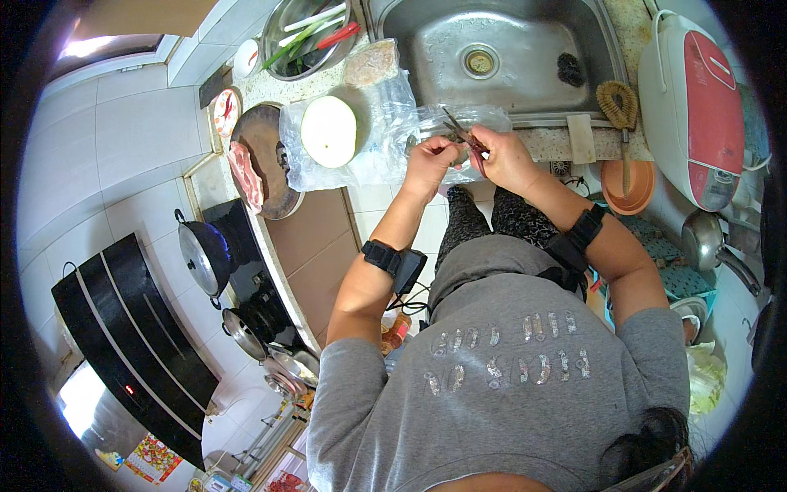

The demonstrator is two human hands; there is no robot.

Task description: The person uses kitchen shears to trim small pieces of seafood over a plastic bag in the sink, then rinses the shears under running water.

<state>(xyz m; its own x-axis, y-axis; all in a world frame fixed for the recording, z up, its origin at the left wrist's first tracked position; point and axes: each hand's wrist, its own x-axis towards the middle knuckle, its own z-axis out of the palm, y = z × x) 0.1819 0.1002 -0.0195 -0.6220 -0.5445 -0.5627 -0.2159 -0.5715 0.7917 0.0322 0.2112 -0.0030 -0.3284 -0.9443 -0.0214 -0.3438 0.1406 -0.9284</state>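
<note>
My right hand [504, 157] grips a pair of scissors [456, 128] with dark red handles, their slim blades pointing up and left towards the sink. Close beside it, my left hand [432, 161] pinches a small greyish piece of food [460, 157], mostly hidden by the fingers. Both hands are above a clear plastic bag [492, 118] at the counter's front edge, with more greyish pieces partly visible in it. To the left, a cut pale-green gourd [329, 131] rests on plastic, its white face up. Behind it lies a bagged brownish block [371, 64].
Beyond the hands is a steel sink [424, 37] holding a dark scouring pad [570, 69]. A round chopping board [258, 132] bears raw meat [246, 177]. Left of it, a lidded wok [200, 261] sits over a blue flame. A rice cooker [692, 111] stands right.
</note>
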